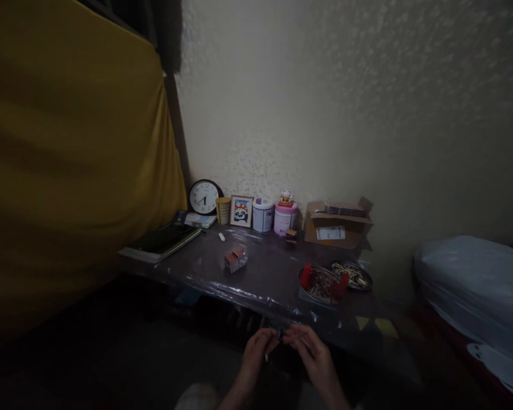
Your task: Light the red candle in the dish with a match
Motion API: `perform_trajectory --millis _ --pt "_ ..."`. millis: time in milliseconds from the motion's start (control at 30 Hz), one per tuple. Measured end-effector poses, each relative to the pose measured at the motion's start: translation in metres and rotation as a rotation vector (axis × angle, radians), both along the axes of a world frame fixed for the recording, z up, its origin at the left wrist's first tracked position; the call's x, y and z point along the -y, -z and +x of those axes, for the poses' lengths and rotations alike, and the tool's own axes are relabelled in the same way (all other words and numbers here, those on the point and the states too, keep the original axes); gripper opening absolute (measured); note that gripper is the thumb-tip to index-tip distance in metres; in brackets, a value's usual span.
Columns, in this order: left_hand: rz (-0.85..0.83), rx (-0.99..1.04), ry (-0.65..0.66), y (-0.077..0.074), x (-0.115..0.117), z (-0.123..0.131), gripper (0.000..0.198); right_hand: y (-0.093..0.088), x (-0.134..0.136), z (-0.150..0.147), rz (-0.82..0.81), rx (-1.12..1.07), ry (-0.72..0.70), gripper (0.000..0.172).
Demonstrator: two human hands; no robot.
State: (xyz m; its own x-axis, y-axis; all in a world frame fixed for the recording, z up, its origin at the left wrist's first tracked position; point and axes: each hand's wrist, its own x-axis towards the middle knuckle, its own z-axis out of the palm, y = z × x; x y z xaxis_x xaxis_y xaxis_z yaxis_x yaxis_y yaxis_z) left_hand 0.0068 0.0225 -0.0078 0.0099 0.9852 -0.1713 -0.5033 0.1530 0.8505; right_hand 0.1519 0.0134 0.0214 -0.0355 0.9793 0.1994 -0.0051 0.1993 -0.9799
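Both hands are close together in front of the table's near edge, low in the picture. My left hand [256, 348] is closed, its thumb and fingertips pinched on a small, dark bluish thing [279, 332] too dim to name. A tiny white bit [266, 357] shows just under its fingers. On the other side of the bluish thing, my right hand [311, 348] has its fingers bent and its fingertips drawn together at it. Beyond them on the table lies a clear plastic pack of reddish-brown blocks [236, 259].
Two round trays, one with red pieces [320, 286] and one speckled [353, 275], stand at the right. Behind are a cardboard box [331, 233], pink tin [285, 219], white tin [263, 215], panda picture [241, 212], yellow cup [223, 210] and clock [204, 197]. Books [160, 244] lie left.
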Motion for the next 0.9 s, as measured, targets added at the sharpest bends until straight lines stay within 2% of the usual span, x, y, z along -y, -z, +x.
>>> perform_trajectory --millis 200,400,633,900 --pt "0.026 -0.007 0.012 -0.007 0.004 0.003 0.036 0.012 -0.007 0.006 0.014 0.047 0.047 0.04" --pt "0.027 -0.083 0.081 -0.008 0.005 0.002 0.038 0.008 -0.005 0.008 0.296 0.351 0.167 0.03" --pt "0.018 -0.129 0.088 -0.003 0.001 0.001 0.038 0.007 0.006 -0.002 0.451 0.496 0.109 0.024" --pt "-0.084 -0.077 0.048 0.006 0.0 0.003 0.042 0.008 0.008 -0.007 0.429 0.589 0.049 0.028"
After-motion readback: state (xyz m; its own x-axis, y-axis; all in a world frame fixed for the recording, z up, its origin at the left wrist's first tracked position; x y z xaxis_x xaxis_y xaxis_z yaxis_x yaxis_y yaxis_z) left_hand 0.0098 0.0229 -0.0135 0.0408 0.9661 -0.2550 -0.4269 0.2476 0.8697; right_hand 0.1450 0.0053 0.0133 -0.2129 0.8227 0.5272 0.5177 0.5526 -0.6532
